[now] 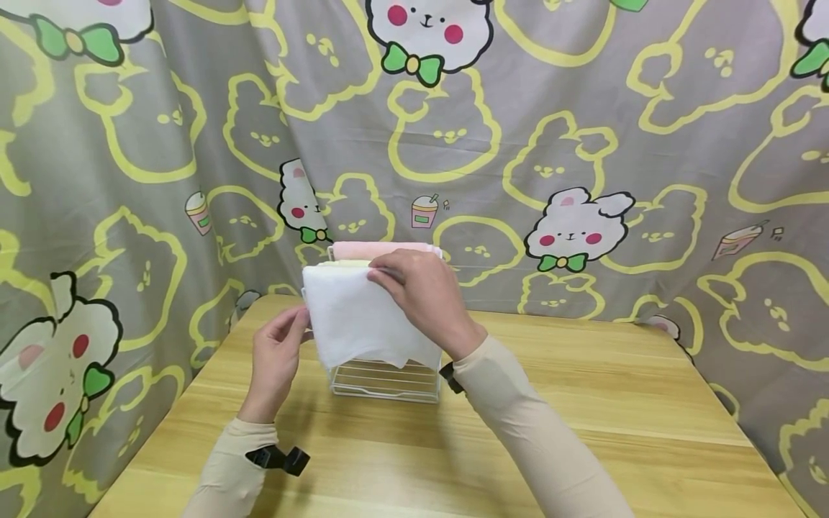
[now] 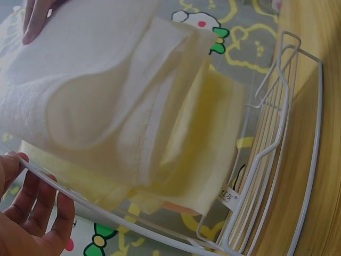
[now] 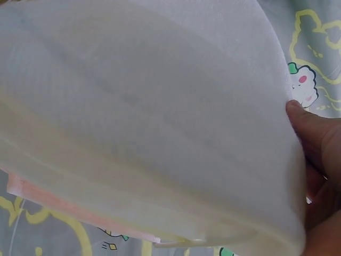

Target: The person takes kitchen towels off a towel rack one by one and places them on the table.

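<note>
Your right grip (image 1: 424, 296) pinches the white towel (image 1: 363, 316) by its top edge at the front of the rack (image 1: 388, 395); your left grip (image 1: 277, 354) pinches the rack's wire. An uneven tug could skew the towel or tip the rack.

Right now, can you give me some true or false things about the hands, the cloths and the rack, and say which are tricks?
1. The right hand pinches the white cloth. True.
2. The left hand holds the rack. True.
3. The rack is black. False: it is white.
4. The backmost cloth is green. False: it is a pink cloth.
5. A pale yellow cloth shows between the white and pink ones. True.
</note>
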Demonstrator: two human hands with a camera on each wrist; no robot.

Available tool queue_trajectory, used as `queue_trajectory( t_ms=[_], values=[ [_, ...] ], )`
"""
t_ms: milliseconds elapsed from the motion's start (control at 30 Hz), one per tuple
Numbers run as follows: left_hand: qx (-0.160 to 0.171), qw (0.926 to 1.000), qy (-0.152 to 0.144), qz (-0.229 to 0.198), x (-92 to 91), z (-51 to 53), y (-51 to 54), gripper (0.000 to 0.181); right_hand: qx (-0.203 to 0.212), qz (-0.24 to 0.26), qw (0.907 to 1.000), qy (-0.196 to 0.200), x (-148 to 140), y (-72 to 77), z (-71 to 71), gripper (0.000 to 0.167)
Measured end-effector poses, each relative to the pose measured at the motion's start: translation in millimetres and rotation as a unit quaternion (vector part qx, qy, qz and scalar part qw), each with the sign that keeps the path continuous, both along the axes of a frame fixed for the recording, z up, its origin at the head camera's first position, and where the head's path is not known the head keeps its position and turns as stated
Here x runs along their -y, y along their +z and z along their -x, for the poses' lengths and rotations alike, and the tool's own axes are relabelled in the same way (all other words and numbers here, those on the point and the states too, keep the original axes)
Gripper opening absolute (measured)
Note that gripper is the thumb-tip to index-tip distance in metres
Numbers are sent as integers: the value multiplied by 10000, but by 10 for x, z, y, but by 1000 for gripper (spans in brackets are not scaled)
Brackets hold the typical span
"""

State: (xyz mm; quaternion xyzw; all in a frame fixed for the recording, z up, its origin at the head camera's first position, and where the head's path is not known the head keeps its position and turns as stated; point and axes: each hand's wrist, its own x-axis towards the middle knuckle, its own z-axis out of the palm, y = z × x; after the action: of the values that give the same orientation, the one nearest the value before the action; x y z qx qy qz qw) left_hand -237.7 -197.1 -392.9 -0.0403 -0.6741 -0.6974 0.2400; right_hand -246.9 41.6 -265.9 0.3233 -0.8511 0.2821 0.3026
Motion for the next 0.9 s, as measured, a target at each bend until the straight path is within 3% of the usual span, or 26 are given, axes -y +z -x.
queue_trajectory(
  t_ms=[567,900],
  values=[
    [-72,10000,-30,-10,4,8,-18,17,-100,99,9998,-117,-79,102,-44,16],
    [-110,9999,-78,-20,6,10,-24,27,-307,463,9985,22,-155,166,-83,18]
  ],
)
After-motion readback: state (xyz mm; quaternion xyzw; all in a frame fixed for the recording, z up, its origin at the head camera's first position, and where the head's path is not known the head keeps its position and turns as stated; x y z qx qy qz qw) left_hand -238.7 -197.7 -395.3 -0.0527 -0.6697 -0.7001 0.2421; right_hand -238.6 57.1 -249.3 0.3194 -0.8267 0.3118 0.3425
